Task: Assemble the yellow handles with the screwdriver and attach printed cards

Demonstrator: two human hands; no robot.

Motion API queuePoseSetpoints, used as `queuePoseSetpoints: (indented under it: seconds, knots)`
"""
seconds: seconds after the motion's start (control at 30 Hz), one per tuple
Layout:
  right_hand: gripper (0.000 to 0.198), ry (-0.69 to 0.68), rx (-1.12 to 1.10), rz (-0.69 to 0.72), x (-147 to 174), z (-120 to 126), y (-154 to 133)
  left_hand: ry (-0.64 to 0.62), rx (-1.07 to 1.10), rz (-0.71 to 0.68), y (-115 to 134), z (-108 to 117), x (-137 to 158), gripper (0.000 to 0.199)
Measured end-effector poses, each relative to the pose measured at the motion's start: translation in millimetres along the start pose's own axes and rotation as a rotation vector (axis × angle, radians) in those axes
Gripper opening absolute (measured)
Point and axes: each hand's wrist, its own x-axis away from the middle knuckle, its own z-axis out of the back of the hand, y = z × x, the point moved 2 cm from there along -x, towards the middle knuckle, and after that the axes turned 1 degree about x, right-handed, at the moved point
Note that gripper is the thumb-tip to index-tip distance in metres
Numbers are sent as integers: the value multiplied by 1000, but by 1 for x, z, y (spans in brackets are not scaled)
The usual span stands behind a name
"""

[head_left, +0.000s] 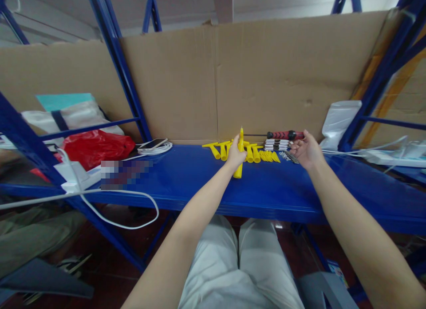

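Observation:
My left hand (237,154) is closed around a yellow plastic handle piece (238,170), upright above the blue shelf. My right hand (308,149) pinches the butt end of a red and black screwdriver (282,135), held level. Its thin shaft points left and reaches the yellow piece near its top; whether the tip touches is hidden. Behind my left hand lie several yellow T-shaped pieces (250,154) with tube-like stems. Beside them are a row of small flat yellow pieces (269,156), a stack of white strips with black bands (277,144) and small metal parts (289,156) below my right hand.
A cardboard sheet (266,78) backs the blue shelf (193,184). At left are a phone (153,143), a coiled white cable (166,148), a red plastic bag (96,148) and a power strip (89,178). A white pouch (339,122) leans at right. Another person's leg shows lower left.

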Motion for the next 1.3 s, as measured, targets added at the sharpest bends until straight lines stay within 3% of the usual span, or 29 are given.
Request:
queuePoseSetpoints:
  seconds: [0.4, 0.7, 0.93, 1.3]
  knots:
    - [30, -100, -16, 22, 3, -2, -1, 9, 47, -10, -2, 1, -3, 91]
    - [41, -89, 13, 5, 2, -1, 1, 16, 35, -12, -2, 2, -3, 89]
    - [36, -75, 2, -61, 6, -3, 1, 12, 20, -3, 2, 2, 0, 88]
    - [21, -70, -16, 11, 12, -10, -3, 27, 12, -4, 3, 3, -1, 88]
